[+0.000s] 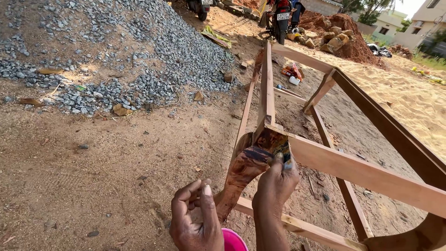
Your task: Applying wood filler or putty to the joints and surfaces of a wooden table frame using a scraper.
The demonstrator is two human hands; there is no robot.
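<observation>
Though half-hidden, pad [287,162] in right hand [277,185]

Bright hard sunlight; sharp focus; crisp shadows; sky blown out top right

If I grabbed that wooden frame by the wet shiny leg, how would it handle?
The wooden frame looks stiff, with jointed rails throughout. Its glossy wet leg is probably slippery or sticky. It is long and open, so likely awkward rather than heavy.

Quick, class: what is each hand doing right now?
Left hand: loosely curled, holding nothing visible.
Right hand: fingers pinched on a small blue object, pressed to the wet, glossy brown leg of the wooden frame.
</observation>
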